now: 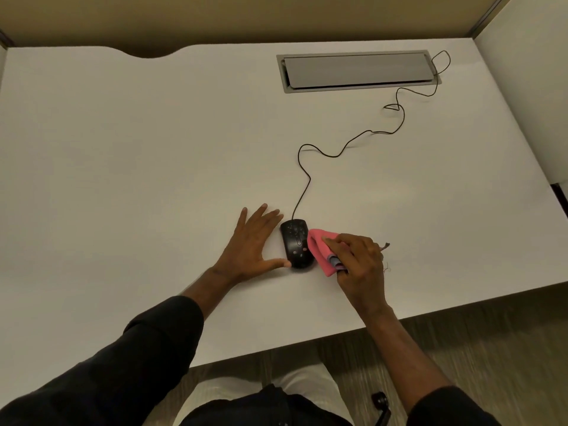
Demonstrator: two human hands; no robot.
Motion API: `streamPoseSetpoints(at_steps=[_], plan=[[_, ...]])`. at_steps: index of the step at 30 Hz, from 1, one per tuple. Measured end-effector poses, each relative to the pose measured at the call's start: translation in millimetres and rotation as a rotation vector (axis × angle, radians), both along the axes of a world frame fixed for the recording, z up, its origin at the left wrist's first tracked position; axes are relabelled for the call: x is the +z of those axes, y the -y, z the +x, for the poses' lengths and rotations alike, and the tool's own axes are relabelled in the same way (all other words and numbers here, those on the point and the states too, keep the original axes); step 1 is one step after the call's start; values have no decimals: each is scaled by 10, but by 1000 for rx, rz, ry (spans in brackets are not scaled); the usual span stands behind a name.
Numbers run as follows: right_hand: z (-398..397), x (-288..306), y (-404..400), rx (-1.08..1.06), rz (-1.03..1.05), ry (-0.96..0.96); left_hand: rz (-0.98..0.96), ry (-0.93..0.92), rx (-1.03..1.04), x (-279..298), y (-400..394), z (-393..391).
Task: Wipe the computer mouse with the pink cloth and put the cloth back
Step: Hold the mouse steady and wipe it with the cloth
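Note:
A black wired computer mouse (pixel 296 242) lies on the white desk (pixel 138 167), speckled with pale spots. My left hand (pixel 253 244) rests flat on the desk just left of it, fingers spread, the thumb tip touching the mouse's near left side. My right hand (pixel 359 262) is closed on the folded pink cloth (pixel 321 250), which presses against the right side of the mouse. Part of the cloth is hidden under my fingers.
The mouse's black cable (pixel 307 167) snakes back and right to a grey cable hatch (pixel 358 72) set in the desk. A partition wall (pixel 528 87) stands on the right. The desk's front edge runs close below my right wrist.

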State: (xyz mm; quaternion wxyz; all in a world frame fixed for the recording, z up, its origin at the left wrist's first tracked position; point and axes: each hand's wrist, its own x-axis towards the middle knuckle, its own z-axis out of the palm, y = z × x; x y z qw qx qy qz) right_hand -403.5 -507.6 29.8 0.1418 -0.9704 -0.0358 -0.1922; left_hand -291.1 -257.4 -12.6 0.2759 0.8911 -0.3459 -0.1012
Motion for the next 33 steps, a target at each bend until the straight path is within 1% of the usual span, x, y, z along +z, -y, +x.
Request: streamPoseSetpoints(at_steps=[4, 8, 21, 27, 33], plan=[[-22, -40, -15, 22, -17, -34, 99, 37, -26, -54, 44, -34], [-46, -94, -10, 41, -46, -65, 141, 58, -19, -75, 65, -47], [-75, -183, -13, 141, -70, -44, 135, 56, 37, -68, 148, -76], [-113, -205, 16, 201, -121, -80, 128, 74, 39, -64, 148, -86], [-153, -191, 141, 195, -122, -150, 122, 100, 44, -82, 143, -87]])
